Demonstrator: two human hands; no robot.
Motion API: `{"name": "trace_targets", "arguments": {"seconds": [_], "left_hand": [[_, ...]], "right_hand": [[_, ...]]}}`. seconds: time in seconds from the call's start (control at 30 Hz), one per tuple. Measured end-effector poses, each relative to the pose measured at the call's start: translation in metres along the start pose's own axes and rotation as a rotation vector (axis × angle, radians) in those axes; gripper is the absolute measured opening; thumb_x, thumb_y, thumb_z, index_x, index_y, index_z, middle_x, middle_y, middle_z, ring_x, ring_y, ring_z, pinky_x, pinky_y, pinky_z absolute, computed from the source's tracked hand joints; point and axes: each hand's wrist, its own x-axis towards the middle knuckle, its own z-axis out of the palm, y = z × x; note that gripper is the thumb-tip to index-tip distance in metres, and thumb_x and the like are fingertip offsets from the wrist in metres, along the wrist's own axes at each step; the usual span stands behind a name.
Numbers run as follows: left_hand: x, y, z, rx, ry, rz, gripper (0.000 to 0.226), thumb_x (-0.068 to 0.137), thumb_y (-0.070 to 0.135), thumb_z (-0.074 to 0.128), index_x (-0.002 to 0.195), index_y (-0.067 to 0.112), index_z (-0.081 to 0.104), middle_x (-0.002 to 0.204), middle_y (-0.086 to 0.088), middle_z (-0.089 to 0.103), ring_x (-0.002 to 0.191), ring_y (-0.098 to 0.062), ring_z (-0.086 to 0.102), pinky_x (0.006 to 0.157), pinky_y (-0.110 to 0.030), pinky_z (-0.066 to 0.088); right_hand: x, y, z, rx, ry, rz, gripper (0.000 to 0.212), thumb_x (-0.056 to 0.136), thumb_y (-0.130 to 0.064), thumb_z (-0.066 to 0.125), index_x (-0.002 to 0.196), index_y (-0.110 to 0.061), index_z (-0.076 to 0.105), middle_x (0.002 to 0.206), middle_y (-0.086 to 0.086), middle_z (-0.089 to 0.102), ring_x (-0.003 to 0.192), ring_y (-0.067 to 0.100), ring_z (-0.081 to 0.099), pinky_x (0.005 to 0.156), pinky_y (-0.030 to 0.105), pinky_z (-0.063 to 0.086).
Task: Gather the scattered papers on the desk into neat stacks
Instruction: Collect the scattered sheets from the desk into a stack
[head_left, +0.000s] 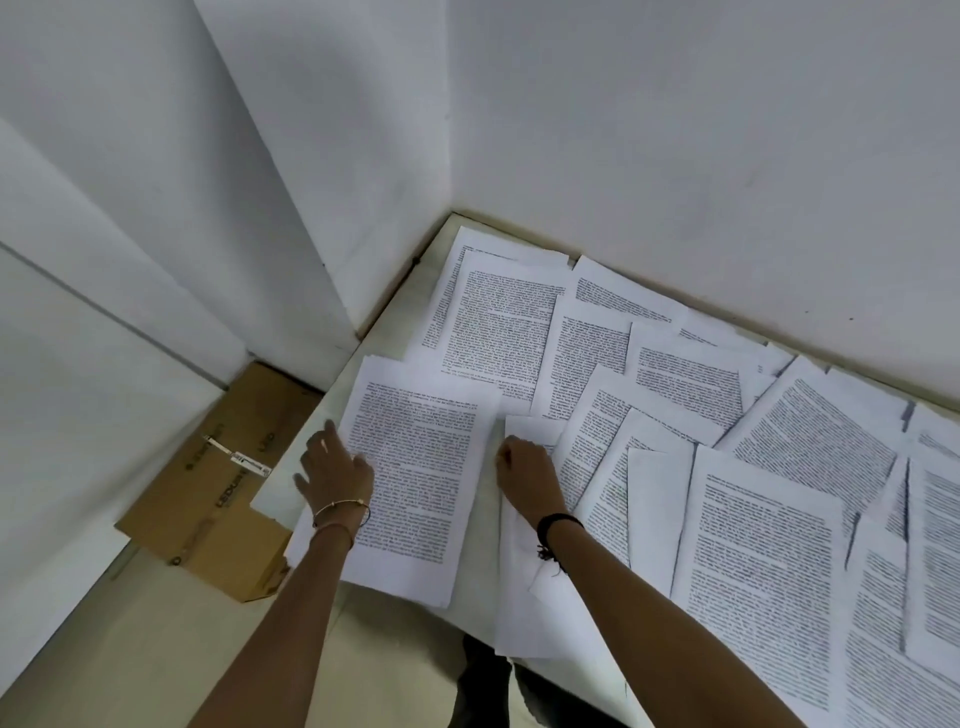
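Several printed white sheets lie scattered and overlapping across the desk, which fits into a wall corner. A small pile of printed pages sits at the desk's left front corner and overhangs its edge. My left hand rests flat on that pile's left edge with the fingers spread. My right hand presses down on a blank-looking sheet just right of the pile, fingers curled; whether it pinches the sheet is unclear. Both wrists wear bands.
A brown cardboard box stands on the floor left of the desk, close to its corner. White walls bound the desk at the back and left. A beige floor lies below; a dark shape shows under the desk's front edge.
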Motion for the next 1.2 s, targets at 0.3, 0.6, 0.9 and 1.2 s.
{"name": "trace_targets", "arguments": {"seconds": [0.3,0.6,0.9,1.2], "left_hand": [[0.046,0.072,0.018,-0.280,-0.093,0.326,0.036,0.088,0.005,0.053,0.124,0.003,0.052,0.133,-0.016,0.049,0.125,-0.031,0.043,0.105,-0.038,0.035],[0.113,0.134,0.030,-0.183,-0.254,0.327,0.068,0.085,0.028,0.063,0.139,-0.002,0.033,0.149,-0.020,0.027,0.139,-0.032,0.027,0.115,-0.039,0.025],[0.139,0.201,0.034,-0.184,-0.409,0.297,0.059,0.073,0.027,0.076,0.123,0.004,0.054,0.126,-0.016,0.060,0.114,-0.031,0.058,0.092,-0.029,0.045],[0.131,0.249,0.015,-0.541,-0.289,0.336,0.030,0.083,0.015,0.065,0.109,0.002,0.066,0.105,-0.018,0.069,0.095,-0.032,0.065,0.080,-0.029,0.049]], "right_hand": [[0.057,0.017,-0.027,-0.370,0.054,-0.153,0.052,0.087,-0.006,0.055,0.138,-0.018,0.049,0.153,0.014,0.035,0.141,0.033,0.030,0.108,0.050,0.037],[0.099,0.018,-0.053,-0.477,0.069,0.032,0.050,0.093,-0.023,0.050,0.141,-0.029,0.038,0.155,0.006,0.028,0.144,0.032,0.019,0.106,0.058,0.030],[0.109,0.032,-0.065,-0.316,0.112,0.108,0.081,0.083,-0.045,0.067,0.148,-0.017,0.026,0.156,0.004,0.024,0.142,0.026,0.023,0.106,0.053,0.034],[0.097,0.059,-0.079,-0.155,0.163,0.050,0.066,0.091,-0.035,0.060,0.149,-0.022,0.029,0.156,0.003,0.027,0.144,0.021,0.024,0.110,0.043,0.030]]}}
